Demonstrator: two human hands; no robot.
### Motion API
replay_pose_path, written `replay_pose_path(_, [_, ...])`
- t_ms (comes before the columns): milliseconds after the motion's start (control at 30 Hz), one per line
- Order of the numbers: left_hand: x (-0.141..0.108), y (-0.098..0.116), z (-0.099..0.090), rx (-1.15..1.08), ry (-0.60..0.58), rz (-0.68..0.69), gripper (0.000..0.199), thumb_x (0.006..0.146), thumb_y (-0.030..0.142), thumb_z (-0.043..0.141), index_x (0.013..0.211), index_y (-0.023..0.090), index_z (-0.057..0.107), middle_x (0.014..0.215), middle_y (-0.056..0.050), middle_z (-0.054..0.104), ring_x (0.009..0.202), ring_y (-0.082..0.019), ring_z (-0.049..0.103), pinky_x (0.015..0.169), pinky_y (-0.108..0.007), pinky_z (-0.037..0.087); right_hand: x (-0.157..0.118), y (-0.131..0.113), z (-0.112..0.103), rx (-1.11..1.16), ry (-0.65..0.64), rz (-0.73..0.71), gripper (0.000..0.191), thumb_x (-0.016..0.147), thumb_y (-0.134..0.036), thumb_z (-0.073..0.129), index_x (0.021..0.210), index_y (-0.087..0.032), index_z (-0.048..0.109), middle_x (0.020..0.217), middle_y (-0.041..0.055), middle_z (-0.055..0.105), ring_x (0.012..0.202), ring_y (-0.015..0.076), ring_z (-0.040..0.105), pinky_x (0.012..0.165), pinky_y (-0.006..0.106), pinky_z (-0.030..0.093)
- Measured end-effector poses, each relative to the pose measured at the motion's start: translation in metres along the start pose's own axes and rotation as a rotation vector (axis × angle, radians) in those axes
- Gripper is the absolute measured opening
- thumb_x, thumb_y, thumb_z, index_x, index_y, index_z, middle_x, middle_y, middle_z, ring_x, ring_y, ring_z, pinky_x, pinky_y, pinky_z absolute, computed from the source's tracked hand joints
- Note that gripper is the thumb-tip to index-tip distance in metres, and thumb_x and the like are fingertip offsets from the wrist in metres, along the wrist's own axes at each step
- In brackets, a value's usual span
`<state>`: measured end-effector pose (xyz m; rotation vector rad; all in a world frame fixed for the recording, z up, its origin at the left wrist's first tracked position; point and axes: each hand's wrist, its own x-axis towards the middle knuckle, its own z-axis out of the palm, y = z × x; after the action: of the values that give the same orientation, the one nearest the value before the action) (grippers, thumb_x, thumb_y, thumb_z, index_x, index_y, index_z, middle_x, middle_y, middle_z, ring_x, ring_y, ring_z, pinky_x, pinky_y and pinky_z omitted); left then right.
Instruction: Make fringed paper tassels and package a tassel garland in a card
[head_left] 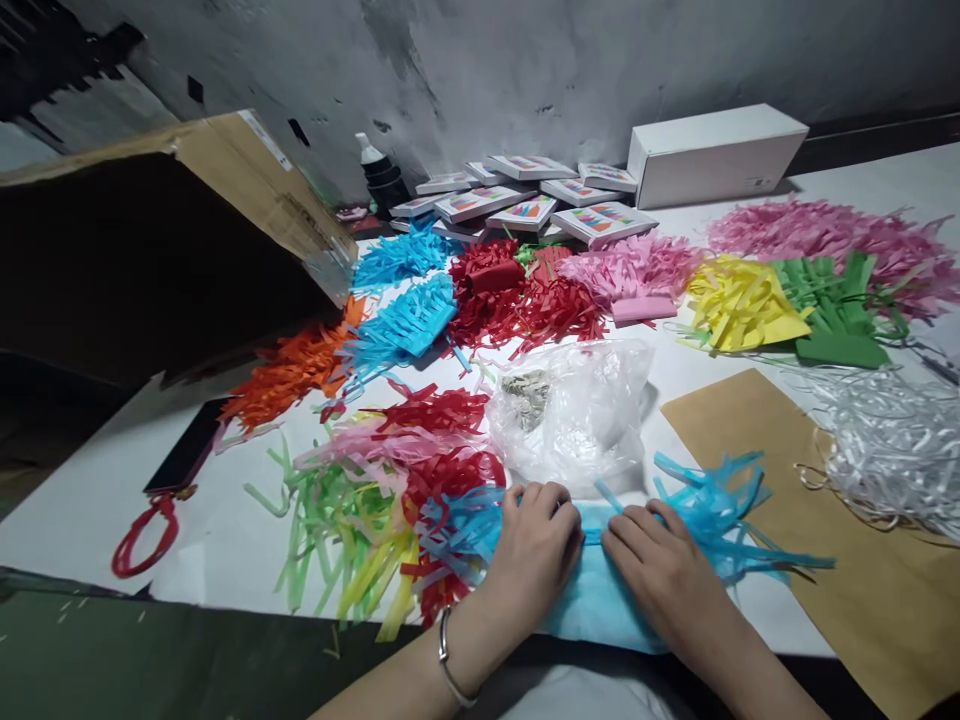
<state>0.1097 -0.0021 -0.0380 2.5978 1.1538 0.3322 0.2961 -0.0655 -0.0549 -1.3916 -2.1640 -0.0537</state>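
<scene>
Blue fringed tissue paper [600, 600] lies at the table's front edge, its cut strips spreading out on both sides. My left hand [536, 545], with a silver bangle on the wrist, presses its curled fingers on the middle of the blue paper. Close to its right, my right hand [656, 550] has its fingers bent over the same paper, along a narrow folded band between the hands. Just beyond them sits a clear plastic bag [577, 415] with something greyish inside. Red, pink, green and yellow tissue strips [352, 520] lie beside my left hand.
Coloured fringe bundles [555, 290] cross the table's middle. Flat printed boxes [525, 200], a white box [712, 155] and a dark bottle [382, 180] stand by the wall. At left are a cardboard box [255, 190] and phone [184, 450]; at right, brown paper [847, 560] and white string [892, 450].
</scene>
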Motion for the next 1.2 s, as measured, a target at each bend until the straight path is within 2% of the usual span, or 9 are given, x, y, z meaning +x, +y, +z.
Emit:
replay_pose_path(133, [-0.003,-0.003,0.001,-0.058,0.062,0.137,0.004,0.092,0.024,0.067,0.089,0.022,0.066,0.102,-0.003,0.067,0.097,-0.023,0.057,0.095,-0.047,0.034,0.003,-0.002,0.008,0.039,0.014,0.012,0.034,0.100,-0.010,0.039,0.076,-0.018,0.062,0.073,0.0025,0.058,0.074,0.0175,0.051,0.088,0.036,0.038])
replay_pose_path(267, [-0.003,-0.004,0.005,-0.045,0.124,0.221,0.014,0.097,0.017,0.057,0.088,0.020,0.067,0.097,-0.003,0.069,0.096,-0.021,0.057,0.098,-0.045,0.033,0.003,-0.005,0.012,0.065,0.033,0.048,0.031,0.103,-0.014,0.038,0.087,-0.018,0.064,0.078,0.0025,0.060,0.078,0.0174,0.053,0.091,0.037,0.037])
replay_pose_path(400, [0.000,-0.008,0.009,-0.004,0.121,0.306,0.012,0.096,0.015,0.058,0.089,0.018,0.066,0.096,-0.003,0.070,0.096,-0.020,0.056,0.100,-0.043,0.032,0.001,-0.006,0.013,0.066,0.019,0.019,0.037,0.103,-0.010,0.033,0.083,-0.017,0.063,0.078,0.0039,0.059,0.079,0.0181,0.051,0.092,0.037,0.039])
replay_pose_path(500, [0.001,-0.012,0.010,0.005,0.114,0.329,0.012,0.097,0.017,0.058,0.089,0.019,0.066,0.095,-0.002,0.070,0.093,-0.019,0.056,0.099,-0.042,0.032,-0.009,0.002,0.008,0.046,0.013,0.003,0.035,0.102,-0.007,0.033,0.088,-0.015,0.064,0.082,0.0061,0.062,0.083,0.0195,0.053,0.095,0.040,0.039])
replay_pose_path(667, [-0.001,-0.009,0.006,-0.056,0.086,0.248,0.013,0.099,0.020,0.057,0.090,0.019,0.066,0.097,-0.001,0.070,0.094,-0.020,0.056,0.095,-0.043,0.034,-0.026,0.017,-0.004,0.015,0.018,0.085,0.035,0.104,-0.010,0.030,0.098,-0.015,0.065,0.094,0.0080,0.065,0.096,0.0218,0.056,0.107,0.049,0.033])
replay_pose_path(867, [0.006,0.009,-0.006,0.001,-0.043,0.039,0.008,0.091,0.016,0.060,0.086,0.017,0.066,0.096,-0.005,0.067,0.092,-0.024,0.056,0.094,-0.050,0.035,-0.014,0.006,-0.004,-0.078,0.012,0.295,0.026,0.102,-0.019,0.042,0.086,-0.018,0.061,0.087,0.0049,0.063,0.088,0.0235,0.058,0.102,0.052,0.033])
replay_pose_path(967, [0.010,0.013,-0.007,0.093,-0.057,0.027,0.006,0.089,0.016,0.064,0.084,0.017,0.065,0.097,-0.005,0.066,0.091,-0.024,0.056,0.092,-0.050,0.036,-0.009,0.000,-0.003,-0.086,0.019,0.378,0.028,0.102,-0.020,0.041,0.081,-0.019,0.060,0.084,0.0047,0.063,0.086,0.0243,0.058,0.101,0.054,0.034])
replay_pose_path(1033, [0.010,0.013,-0.006,0.140,-0.061,0.118,0.008,0.092,0.018,0.065,0.084,0.019,0.065,0.098,-0.003,0.066,0.091,-0.023,0.056,0.095,-0.051,0.034,-0.009,-0.001,-0.002,-0.042,0.038,0.348,0.031,0.103,-0.018,0.038,0.083,-0.019,0.062,0.085,0.0042,0.064,0.088,0.0232,0.059,0.105,0.055,0.031])
replay_pose_path(1200, [0.014,0.011,0.002,0.238,-0.073,0.320,0.016,0.094,0.021,0.065,0.079,0.018,0.064,0.086,-0.001,0.065,0.086,-0.021,0.054,0.100,-0.053,0.030,-0.010,-0.002,0.002,0.005,0.070,0.101,0.036,0.103,-0.012,0.031,0.093,-0.017,0.066,0.090,0.0061,0.068,0.095,0.0221,0.060,0.109,0.050,0.029])
